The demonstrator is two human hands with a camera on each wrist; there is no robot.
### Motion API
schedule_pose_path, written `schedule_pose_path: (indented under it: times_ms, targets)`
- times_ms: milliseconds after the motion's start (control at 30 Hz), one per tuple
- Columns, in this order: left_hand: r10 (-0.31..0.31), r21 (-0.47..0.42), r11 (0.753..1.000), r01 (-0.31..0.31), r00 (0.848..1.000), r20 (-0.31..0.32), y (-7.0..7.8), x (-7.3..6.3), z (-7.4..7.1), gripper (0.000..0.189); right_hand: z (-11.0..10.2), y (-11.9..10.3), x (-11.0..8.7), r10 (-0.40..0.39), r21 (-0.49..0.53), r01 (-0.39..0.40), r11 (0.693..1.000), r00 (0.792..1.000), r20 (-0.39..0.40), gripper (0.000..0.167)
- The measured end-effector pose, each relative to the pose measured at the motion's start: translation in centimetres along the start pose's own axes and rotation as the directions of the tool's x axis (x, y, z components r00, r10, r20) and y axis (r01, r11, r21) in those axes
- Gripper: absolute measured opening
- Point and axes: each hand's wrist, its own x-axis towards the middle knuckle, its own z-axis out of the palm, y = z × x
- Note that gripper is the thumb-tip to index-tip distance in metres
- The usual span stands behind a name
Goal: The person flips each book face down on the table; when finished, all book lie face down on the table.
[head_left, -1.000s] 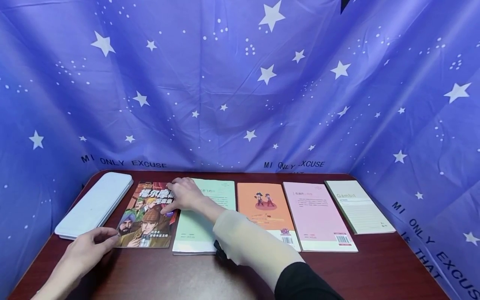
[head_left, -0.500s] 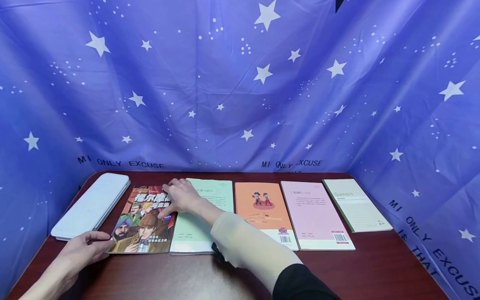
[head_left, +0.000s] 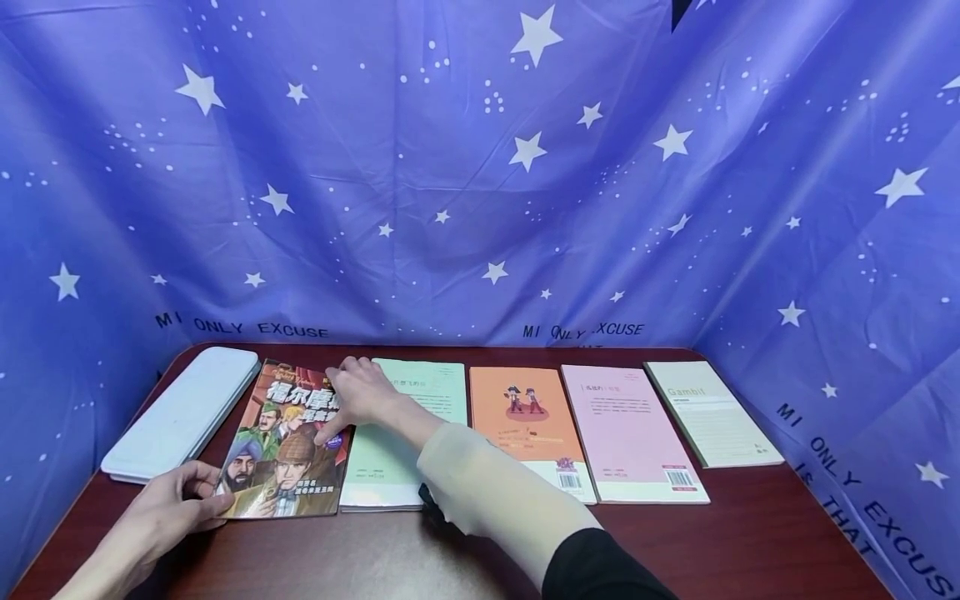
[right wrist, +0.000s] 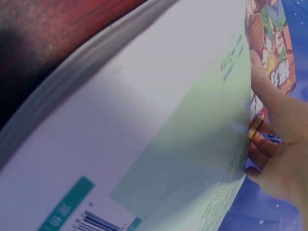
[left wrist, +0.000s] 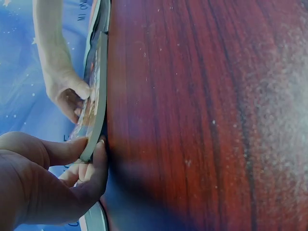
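A comic-style book [head_left: 288, 446] with a bearded figure and a man in a checked cap on its cover lies at the left of the table. My left hand [head_left: 168, 504] pinches its near left corner, thumb on the cover and fingers beneath; the left wrist view shows that corner of the book [left wrist: 98, 115] slightly raised. My right hand [head_left: 367, 396] holds the far right part, its thumb [right wrist: 262, 77] on the cover and its fingers curled at the edge. My right forearm crosses over the green book [head_left: 390, 479] beside it.
A white flat case [head_left: 183, 412] lies left of the comic book. To the right, an orange book [head_left: 513, 383], a pink book [head_left: 630, 433] and a pale Gambit notebook [head_left: 716, 417] lie in a row. A starry blue cloth [head_left: 450, 167] hangs behind the dark red table [head_left: 360, 558].
My left hand has come to the comic book's near left corner and pinched it. The book has shifted slightly towards me and to the left. My right hand has stayed at its far right part.
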Motion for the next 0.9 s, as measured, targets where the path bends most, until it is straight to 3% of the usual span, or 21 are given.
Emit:
schedule_pose_path:
  times_ms: [167, 267, 533, 700, 900]
  targets:
    - [0.019, 0.143, 0.990, -0.013, 0.999, -0.045, -0.2, -0.2, -0.2, 0.034, 0.0, -0.1, 0.1, 0.024, 0.026, -0.023, 0.999, 1.000, -0.008, 0.114]
    - [0.006, 0.145, 0.989, 0.001, 0.999, -0.044, -0.2, -0.3, -0.2, 0.035, 0.0, 0.0, 0.1, 0.023, 0.061, -0.022, 0.998, 1.000, -0.016, 0.115]
    - [-0.058, -0.096, 0.994, 0.060, 0.998, 0.029, 0.0, -0.1, -0.2, 0.051, -0.5, 0.7, 0.2, 0.003, 0.268, 0.023, 0.963, 0.995, -0.095, 0.098]
    - [-0.062, -0.125, 0.990, 0.068, 0.997, 0.052, 0.3, -0.2, -0.7, 0.058, -1.2, 1.5, 0.0, -0.024, 0.404, 0.072, 0.912, 0.992, -0.122, 0.077]
    - [-0.032, -0.124, 0.992, 0.038, 0.998, 0.046, 0.5, -0.4, -1.4, 0.052, -2.0, 2.4, -0.4, -0.019, 0.535, 0.082, 0.841, 0.992, -0.122, 0.058]
